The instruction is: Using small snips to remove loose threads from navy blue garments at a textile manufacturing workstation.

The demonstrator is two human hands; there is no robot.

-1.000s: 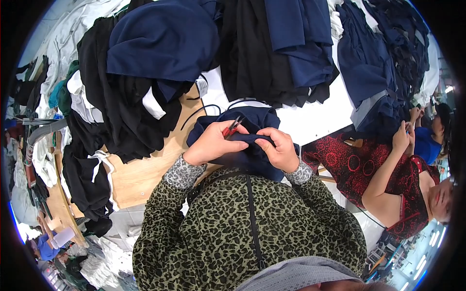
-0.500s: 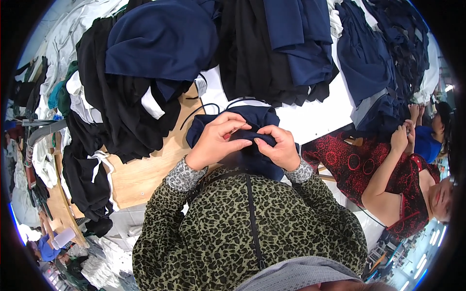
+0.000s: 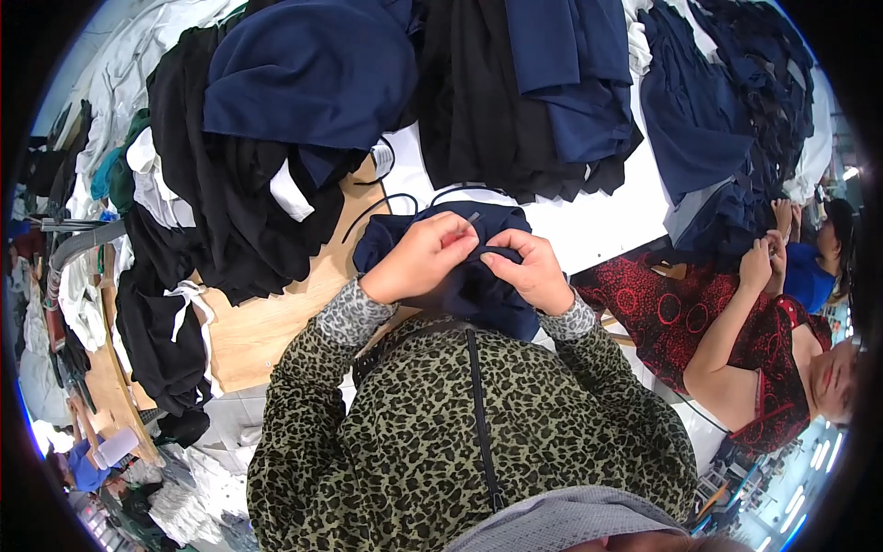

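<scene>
Dark blue cloth (image 3: 487,299) lies bunched up in front of the person's tummy, in the head view, at the near edge of the table (image 3: 262,340). The right hand (image 3: 533,271) pinches a fold of it between thumb and finger. The left hand (image 3: 428,253) is close beside, with its thumb and fingertips pressed together, but I cannot tell what is between them. A small grey tip (image 3: 475,218) pokes out just past its fingers. A big blue cloth (image 3: 313,78) sits on black clothes (image 3: 230,212) to the left. Another person in a red and black dress (image 3: 658,308) is on the right.
</scene>
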